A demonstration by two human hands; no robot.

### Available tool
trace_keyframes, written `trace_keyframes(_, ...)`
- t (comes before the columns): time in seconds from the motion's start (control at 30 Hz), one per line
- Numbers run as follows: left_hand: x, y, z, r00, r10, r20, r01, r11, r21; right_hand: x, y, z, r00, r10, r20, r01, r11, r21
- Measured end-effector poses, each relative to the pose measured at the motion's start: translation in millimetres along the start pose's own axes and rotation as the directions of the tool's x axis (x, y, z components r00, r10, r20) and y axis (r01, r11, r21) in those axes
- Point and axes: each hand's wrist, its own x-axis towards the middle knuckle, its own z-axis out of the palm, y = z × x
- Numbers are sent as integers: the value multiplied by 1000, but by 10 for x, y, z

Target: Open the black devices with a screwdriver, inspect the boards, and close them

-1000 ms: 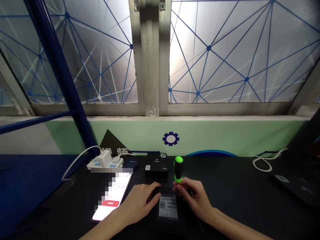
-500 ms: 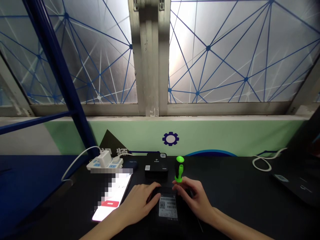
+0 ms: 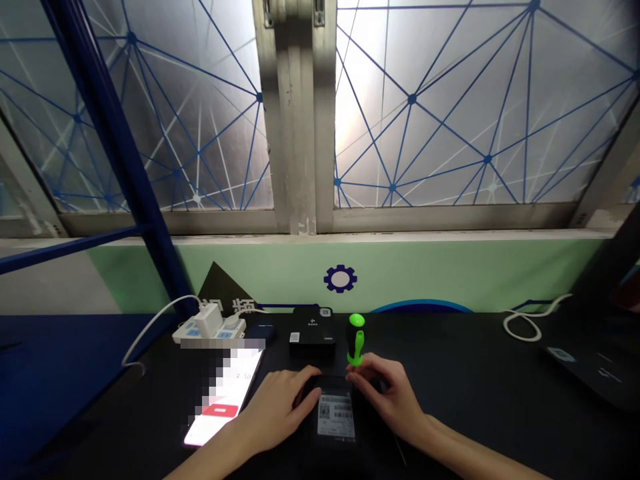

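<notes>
In the head view, a black device (image 3: 334, 448) with a white printed label lies on the dark table at the bottom middle. My left hand (image 3: 280, 408) grips its left side, thumb on the near part and fingers at the far corner. Above the device's far right corner stands a screwdriver (image 3: 357, 341) with a green and black handle, nearly upright. My right hand (image 3: 385, 393) pinches its thin shaft just below the handle, fingers closed. The screwdriver's tip is hidden by the fingers.
Behind the device is a black box (image 3: 313, 331). A lit phone (image 3: 227, 400) lies to the left, near a white power strip (image 3: 187, 330) with plugged chargers. On the right are a coiled white cable (image 3: 523, 337) and another black device (image 3: 590, 370).
The screwdriver's handle has shifted slightly left, and its shaft shows a little more clearly. Both hands stay almost in place, and the camera view has moved slightly.
</notes>
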Motion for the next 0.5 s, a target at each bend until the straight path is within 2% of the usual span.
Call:
trace_keyframes(0.27, 5, 16, -16, 1000, 2, 6, -2, 1000, -11, -2, -41, -32, 995, -103, 20, 103, 994, -31)
trace_keyframes(0.5, 13, 12, -14, 1000, 5, 9, -5, 1000, -12, -17, -4, -9, 996, -90, -19, 90, 996, -29)
